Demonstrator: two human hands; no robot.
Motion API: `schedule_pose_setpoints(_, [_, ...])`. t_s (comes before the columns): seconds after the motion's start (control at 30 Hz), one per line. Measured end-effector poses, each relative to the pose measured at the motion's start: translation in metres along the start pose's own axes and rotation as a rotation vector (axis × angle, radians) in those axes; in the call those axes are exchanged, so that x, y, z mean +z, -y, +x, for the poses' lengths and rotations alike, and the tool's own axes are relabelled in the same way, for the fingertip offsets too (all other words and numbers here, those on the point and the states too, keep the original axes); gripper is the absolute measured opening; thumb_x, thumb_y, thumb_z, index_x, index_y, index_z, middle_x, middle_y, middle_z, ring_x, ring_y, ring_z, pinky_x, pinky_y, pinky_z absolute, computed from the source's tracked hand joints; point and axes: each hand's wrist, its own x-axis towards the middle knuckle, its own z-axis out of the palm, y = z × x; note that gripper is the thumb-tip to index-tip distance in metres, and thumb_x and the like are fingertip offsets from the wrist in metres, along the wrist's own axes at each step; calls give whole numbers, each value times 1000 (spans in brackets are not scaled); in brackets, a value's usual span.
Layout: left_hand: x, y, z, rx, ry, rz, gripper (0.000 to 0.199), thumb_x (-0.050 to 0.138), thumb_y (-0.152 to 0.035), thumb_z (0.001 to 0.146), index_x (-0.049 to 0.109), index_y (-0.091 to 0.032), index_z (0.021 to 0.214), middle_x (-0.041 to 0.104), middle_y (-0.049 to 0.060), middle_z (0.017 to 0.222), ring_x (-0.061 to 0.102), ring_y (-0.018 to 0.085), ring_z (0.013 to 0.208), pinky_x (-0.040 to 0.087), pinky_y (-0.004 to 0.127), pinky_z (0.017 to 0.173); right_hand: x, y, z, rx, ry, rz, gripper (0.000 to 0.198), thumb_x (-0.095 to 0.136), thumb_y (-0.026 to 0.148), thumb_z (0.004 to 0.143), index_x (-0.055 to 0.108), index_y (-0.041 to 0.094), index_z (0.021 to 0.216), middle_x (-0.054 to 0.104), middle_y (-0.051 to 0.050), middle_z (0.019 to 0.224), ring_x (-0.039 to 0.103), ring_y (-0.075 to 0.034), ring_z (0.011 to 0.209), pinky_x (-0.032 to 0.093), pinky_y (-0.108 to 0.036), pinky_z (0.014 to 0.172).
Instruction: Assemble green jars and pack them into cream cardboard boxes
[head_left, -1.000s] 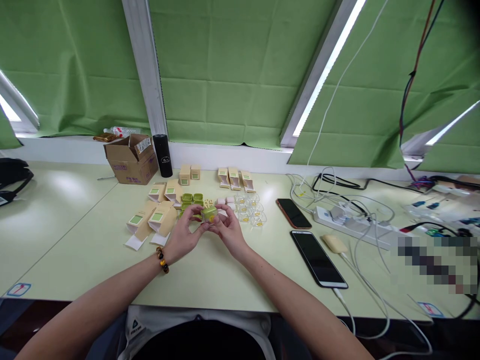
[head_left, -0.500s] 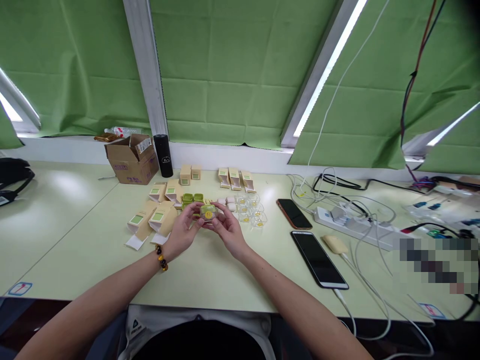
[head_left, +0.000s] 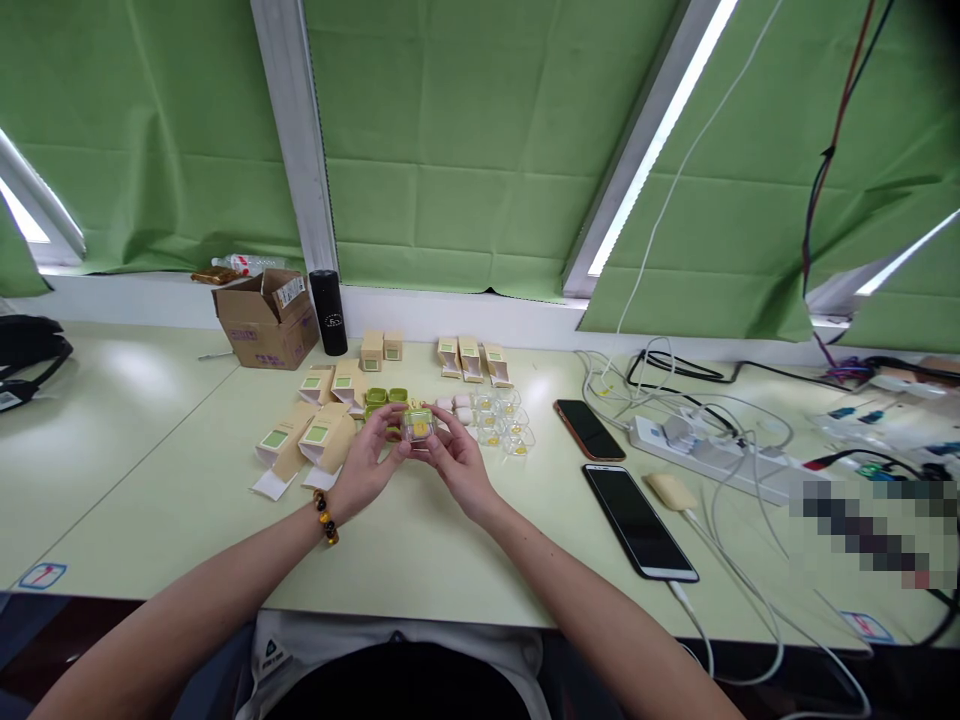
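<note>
Between my fingertips, just above the table, is a small clear plastic case (head_left: 418, 427) with a yellow round mark and some green inside. My left hand (head_left: 369, 462) grips its left side, and my right hand (head_left: 459, 462) grips its right side. Right behind the left fingers sit green square tubs (head_left: 387, 396), partly hidden. Small pale pink pieces (head_left: 454, 402) lie beyond the right fingers. Beside them, clear plastic covers (head_left: 506, 420) with yellow marks stand in rows. Open kraft paper boxes (head_left: 328, 437) with green windows lie to the left of my left hand.
More small kraft boxes (head_left: 470, 358) stand along the back. A cardboard carton (head_left: 270, 325) and a black bottle (head_left: 328, 312) are at the back left. To the right lie two phones (head_left: 639, 520), a power strip (head_left: 709, 458) and tangled cables.
Both hands keep hold of the clear case, which is tilted slightly differently, with a little more of its lower side showing. The view has shifted very slightly.
</note>
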Motion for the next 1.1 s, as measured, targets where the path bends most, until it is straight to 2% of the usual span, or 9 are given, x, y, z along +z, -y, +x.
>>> schedule_pose_setpoints(0.1, [0, 2, 0, -9, -3, 3, 58, 76, -37, 92, 48, -25, 141, 60, 14, 136, 61, 26, 125, 53, 42, 104, 0, 0, 0, 12, -4, 18, 61, 79, 53, 88, 56, 31, 140, 78, -4, 108, 78, -25, 101, 62, -52, 101])
schedule_pose_setpoints(0.3, [2, 7, 3, -7, -67, 31, 48, 78, -31, 88, 53, -24, 129, 61, 10, 128, 62, 24, 120, 55, 38, 99, 0, -4, -1, 46, 3, 32, 62, 80, 56, 87, 56, 32, 138, 78, -4, 106, 77, -24, 99, 63, -49, 97])
schedule_pose_setpoints(0.43, [1, 7, 1, -5, -65, 47, 46, 75, -31, 91, 52, -25, 131, 59, 11, 132, 63, 24, 117, 56, 40, 99, -3, -9, -1, 78, 28, 80, 61, 77, 58, 88, 54, 35, 140, 77, -3, 108, 76, -23, 98, 65, -49, 92])
schedule_pose_setpoints(0.53, [1, 6, -2, 20, -54, 96, 44, 70, -31, 96, 51, -27, 135, 57, 11, 137, 62, 24, 120, 54, 41, 104, -5, -10, 0, 86, 56, 90, 59, 76, 57, 90, 56, 36, 141, 75, -4, 114, 74, -23, 102, 66, -48, 89])
schedule_pose_setpoints(0.63, [1, 6, -3, 75, -59, 131, 41, 67, -30, 99, 51, -28, 136, 55, 11, 138, 58, 25, 127, 50, 44, 111, -6, -9, 1, 52, 71, 83, 55, 76, 54, 90, 62, 35, 139, 70, -5, 129, 71, -23, 106, 66, -47, 90])
schedule_pose_setpoints(0.73, [1, 4, -4, 145, -62, 205, 41, 64, -28, 100, 50, -28, 139, 53, 12, 138, 56, 26, 129, 50, 45, 112, -6, -7, 1, 23, 74, 71, 53, 77, 52, 90, 65, 35, 138, 65, -5, 137, 69, -23, 107, 65, -47, 90])
schedule_pose_setpoints(0.93, [-2, -3, -6, 343, -84, 532, 43, 62, -22, 99, 54, -28, 140, 51, 13, 134, 52, 30, 131, 50, 49, 110, -6, -4, -1, 37, 68, 73, 54, 81, 46, 88, 63, 33, 137, 69, -4, 114, 68, -21, 99, 64, -44, 90])
schedule_pose_setpoints(1.1, [-3, -5, -6, 354, -84, 564, 55, 65, -21, 97, 49, -28, 149, 51, 13, 135, 53, 30, 129, 53, 46, 106, -7, -5, 0, 89, 72, 196, 50, 84, 42, 85, 62, 31, 129, 72, -1, 102, 72, -22, 91, 63, -47, 89])
